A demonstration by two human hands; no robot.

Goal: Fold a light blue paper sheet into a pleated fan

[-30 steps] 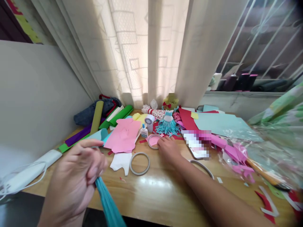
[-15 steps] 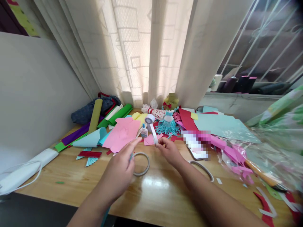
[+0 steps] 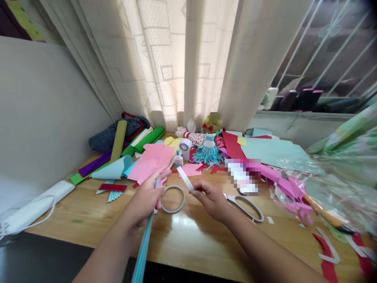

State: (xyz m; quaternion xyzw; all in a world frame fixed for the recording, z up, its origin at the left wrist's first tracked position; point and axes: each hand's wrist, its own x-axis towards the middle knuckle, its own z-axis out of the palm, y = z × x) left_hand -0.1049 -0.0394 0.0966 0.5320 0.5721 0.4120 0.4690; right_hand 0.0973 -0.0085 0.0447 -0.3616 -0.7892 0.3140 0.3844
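Observation:
My left hand [image 3: 149, 194] is closed round a long blue pleated paper strip [image 3: 144, 243], which slants down past the table's front edge. The thumb and fingers of my right hand [image 3: 210, 198] pinch a short white strip [image 3: 185, 179] at its lower end. Its free end leans up and left, close to the white glue bottle [image 3: 178, 159]. Between my hands a grey-white tape roll [image 3: 183, 203] lies flat on the wooden table, right beside my left fingers. Scissors [image 3: 249, 208] lie by my right wrist, their blades partly hidden.
Pink paper [image 3: 151, 161], a blue fringed paper figure [image 3: 208, 151] and a white round-headed object [image 3: 185, 145] stand or lie behind. Pale blue sheets [image 3: 273, 155] and a phone [image 3: 243, 177] are at the right. A power strip [image 3: 35, 206] lies at the left edge.
The white strip has tilted leftward, away from upright, as my right hand shifted slightly down. My left hand has moved down and left, and more of the blue pleated strip now shows.

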